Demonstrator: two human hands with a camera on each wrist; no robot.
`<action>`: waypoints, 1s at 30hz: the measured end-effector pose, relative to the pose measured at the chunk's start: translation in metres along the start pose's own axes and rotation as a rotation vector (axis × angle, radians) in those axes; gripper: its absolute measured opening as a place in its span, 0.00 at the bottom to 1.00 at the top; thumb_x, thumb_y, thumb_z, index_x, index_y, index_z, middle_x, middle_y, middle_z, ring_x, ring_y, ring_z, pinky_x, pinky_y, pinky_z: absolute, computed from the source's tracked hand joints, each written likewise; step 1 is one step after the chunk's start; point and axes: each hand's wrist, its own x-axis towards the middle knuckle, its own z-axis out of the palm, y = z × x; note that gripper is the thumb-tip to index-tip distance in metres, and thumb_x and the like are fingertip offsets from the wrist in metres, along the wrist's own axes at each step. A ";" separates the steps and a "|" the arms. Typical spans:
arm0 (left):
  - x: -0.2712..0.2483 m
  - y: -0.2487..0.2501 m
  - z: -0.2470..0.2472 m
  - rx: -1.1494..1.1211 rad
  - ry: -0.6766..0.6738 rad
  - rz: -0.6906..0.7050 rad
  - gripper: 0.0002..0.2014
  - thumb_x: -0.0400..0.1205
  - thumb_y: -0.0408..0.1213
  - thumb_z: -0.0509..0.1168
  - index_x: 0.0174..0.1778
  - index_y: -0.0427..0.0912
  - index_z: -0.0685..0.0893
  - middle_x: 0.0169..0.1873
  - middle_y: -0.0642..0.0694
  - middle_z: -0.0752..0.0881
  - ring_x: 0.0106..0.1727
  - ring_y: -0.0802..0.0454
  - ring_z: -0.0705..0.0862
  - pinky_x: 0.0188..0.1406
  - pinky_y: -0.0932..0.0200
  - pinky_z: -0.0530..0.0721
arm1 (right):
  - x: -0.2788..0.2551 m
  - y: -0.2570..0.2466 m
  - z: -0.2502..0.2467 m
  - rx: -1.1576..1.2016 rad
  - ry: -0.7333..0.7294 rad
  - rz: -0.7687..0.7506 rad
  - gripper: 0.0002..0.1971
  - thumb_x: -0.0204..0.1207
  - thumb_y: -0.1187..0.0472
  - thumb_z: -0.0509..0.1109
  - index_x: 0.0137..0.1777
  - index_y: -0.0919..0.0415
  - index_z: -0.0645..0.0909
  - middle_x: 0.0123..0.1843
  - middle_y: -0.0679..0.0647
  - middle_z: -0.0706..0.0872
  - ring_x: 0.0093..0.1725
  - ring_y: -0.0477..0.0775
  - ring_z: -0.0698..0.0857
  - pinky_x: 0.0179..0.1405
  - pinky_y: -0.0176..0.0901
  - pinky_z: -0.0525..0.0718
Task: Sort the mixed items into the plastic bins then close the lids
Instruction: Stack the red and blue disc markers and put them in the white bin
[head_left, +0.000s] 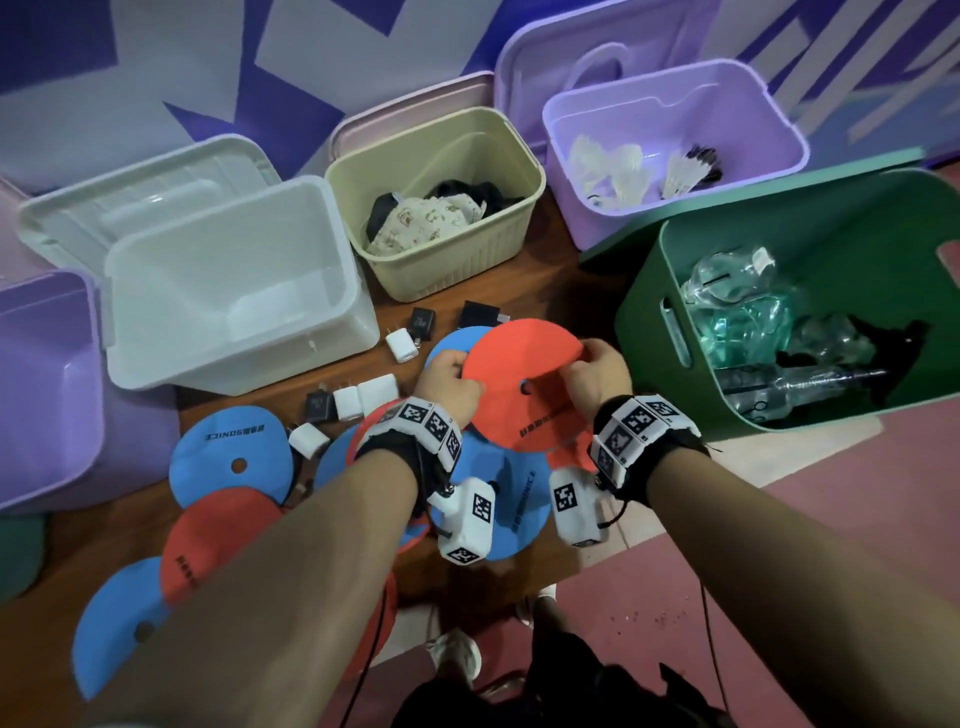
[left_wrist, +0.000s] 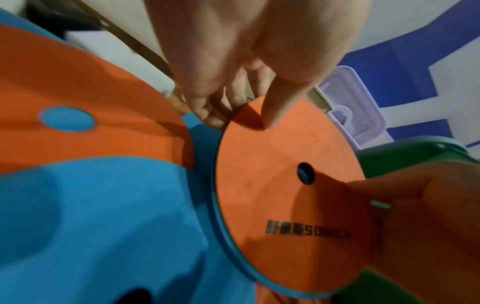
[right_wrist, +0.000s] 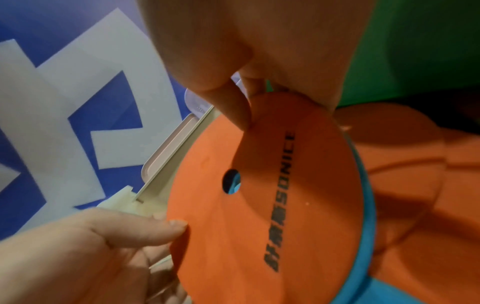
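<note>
Both hands hold up one red foam disc (head_left: 524, 384) with a centre hole and black lettering, over the wooden table. My left hand (head_left: 452, 376) pinches its left edge, thumb on top. On the right edge, my right hand (head_left: 592, 364) pinches it the same way. A blue disc (head_left: 457, 340) lies pressed behind the red one; its rim (left_wrist: 221, 226) shows along the edge. The left wrist view has the left thumb (left_wrist: 272, 115) on the red disc (left_wrist: 285, 205). The right wrist view shows the right thumb (right_wrist: 236, 111) on the red disc (right_wrist: 272, 216).
More blue discs (head_left: 228, 452) and red discs (head_left: 218, 535) lie on the table with several white and black chargers (head_left: 363, 395). Open bins ring them: white (head_left: 234, 364), beige with cloths (head_left: 457, 260), purple with shuttlecocks (head_left: 608, 223), green with bottles (head_left: 649, 332), another purple (head_left: 52, 415).
</note>
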 end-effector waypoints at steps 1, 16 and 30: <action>-0.001 0.005 0.008 -0.016 -0.027 0.003 0.13 0.73 0.23 0.66 0.46 0.46 0.78 0.46 0.47 0.86 0.52 0.45 0.86 0.58 0.47 0.84 | 0.003 0.003 -0.006 -0.003 0.026 0.014 0.18 0.73 0.68 0.63 0.63 0.64 0.81 0.57 0.63 0.87 0.58 0.63 0.84 0.57 0.46 0.79; -0.004 0.014 0.031 0.089 -0.208 0.005 0.33 0.81 0.24 0.62 0.81 0.44 0.60 0.76 0.44 0.71 0.63 0.52 0.76 0.48 0.61 0.75 | 0.004 0.013 -0.020 -0.112 0.039 0.003 0.17 0.75 0.68 0.63 0.64 0.65 0.78 0.61 0.65 0.84 0.61 0.63 0.82 0.56 0.42 0.75; -0.014 0.011 -0.037 -0.366 -0.089 -0.167 0.23 0.76 0.38 0.74 0.64 0.36 0.76 0.58 0.37 0.86 0.51 0.42 0.89 0.43 0.45 0.90 | -0.027 -0.042 0.001 0.261 -0.081 -0.113 0.06 0.74 0.70 0.67 0.49 0.62 0.83 0.44 0.56 0.84 0.43 0.55 0.82 0.49 0.48 0.79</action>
